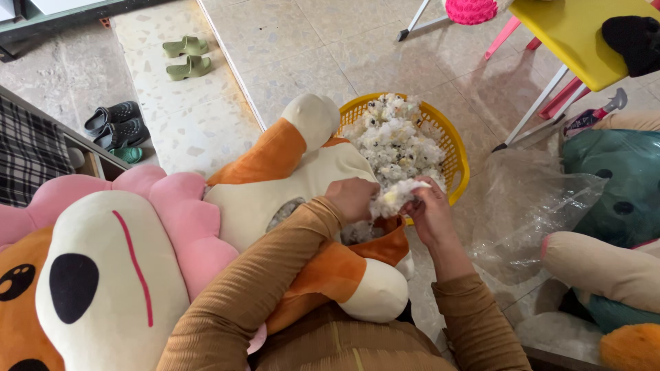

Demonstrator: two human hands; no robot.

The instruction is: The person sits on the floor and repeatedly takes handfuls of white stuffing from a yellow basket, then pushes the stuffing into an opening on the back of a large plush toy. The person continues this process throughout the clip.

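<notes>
Your left hand (352, 198) and right hand (427, 211) pinch one stuffing clump (397, 195) between them, just near the yellow basket's (455, 159) near rim, above the plush toy's (302, 185) belly.

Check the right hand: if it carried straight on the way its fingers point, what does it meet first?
The right hand points left, pinching a stuffing clump. Beyond that, it would likely meet the left hand first, though depth is unclear.

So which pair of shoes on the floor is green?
The green slippers farthest up the floor, lying alone on the pale speckled tiles. The other pair, the dark grey sandals, sits lower down, close to the checked cloth.
</notes>
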